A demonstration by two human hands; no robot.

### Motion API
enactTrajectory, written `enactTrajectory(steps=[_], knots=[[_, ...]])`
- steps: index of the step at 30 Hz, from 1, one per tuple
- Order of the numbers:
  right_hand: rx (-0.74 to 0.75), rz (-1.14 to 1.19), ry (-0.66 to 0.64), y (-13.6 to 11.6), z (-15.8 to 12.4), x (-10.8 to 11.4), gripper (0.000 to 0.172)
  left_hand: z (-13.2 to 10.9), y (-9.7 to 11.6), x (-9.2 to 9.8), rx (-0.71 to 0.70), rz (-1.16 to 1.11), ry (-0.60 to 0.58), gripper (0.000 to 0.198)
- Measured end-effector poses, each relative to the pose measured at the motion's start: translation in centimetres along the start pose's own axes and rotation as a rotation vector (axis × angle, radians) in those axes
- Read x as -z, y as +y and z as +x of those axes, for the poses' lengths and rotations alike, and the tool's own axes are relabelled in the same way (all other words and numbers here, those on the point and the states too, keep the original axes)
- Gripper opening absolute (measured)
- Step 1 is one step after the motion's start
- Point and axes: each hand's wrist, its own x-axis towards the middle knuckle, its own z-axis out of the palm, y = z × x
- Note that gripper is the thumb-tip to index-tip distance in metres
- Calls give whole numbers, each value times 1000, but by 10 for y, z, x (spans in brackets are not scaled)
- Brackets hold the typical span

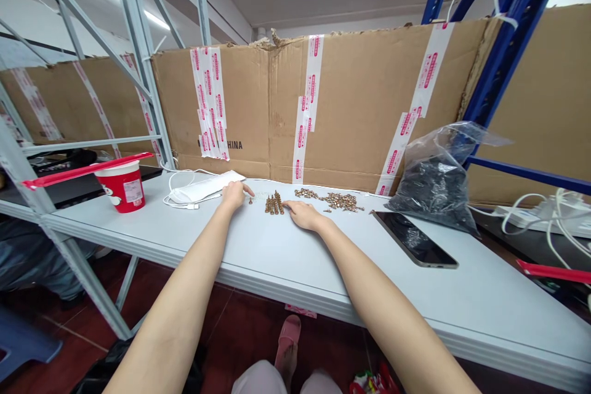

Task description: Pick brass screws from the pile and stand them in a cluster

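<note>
Small brass-coloured pieces, screw-like but too small to name surely, stand in neat rows point(274, 203) on the white shelf top. At the right end of these rows rests my right hand point(303, 215), its index finger stretched out to touch or nearly touch the last row. To the left, my left hand point(233, 194) is partly over a white paper-like packet point(207, 189), fingers extended. One single brass-coloured piece point(250, 201) stands just beside its fingertips. Loose brass-coloured pieces lie heaped in a pile point(342, 201) beyond my right hand, with a smaller cluster point(306, 193) next to it.
A black phone point(415, 240) lies at the right, before a clear bag of dark material point(431, 191). A red and white cup point(122, 188) stands left under a red strip. A white cable point(172, 188) curls near the packet. Taped cardboard point(360, 104) closes the back.
</note>
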Motion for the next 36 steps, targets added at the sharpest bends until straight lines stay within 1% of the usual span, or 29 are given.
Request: enactTrajectory(steps=[4,6,11,18,24,36], knots=[[13,-4,7,2,1,-1,49,-2,3,1,-50,88,-45,36],[19,-9,10,3,2,-2,49,-2,3,2,-67,100,-44,38],[23,-7,11,4,3,-2,49,-1,3,1,-78,73,-6,41],[27,-7,9,4,3,-3,49,0,1,-5,-114,87,-54,43],[23,-11,10,4,3,-3,49,0,0,-6,-137,135,-32,43],[20,-14,7,1,2,-1,49,2,1,-7,-158,111,-67,46]])
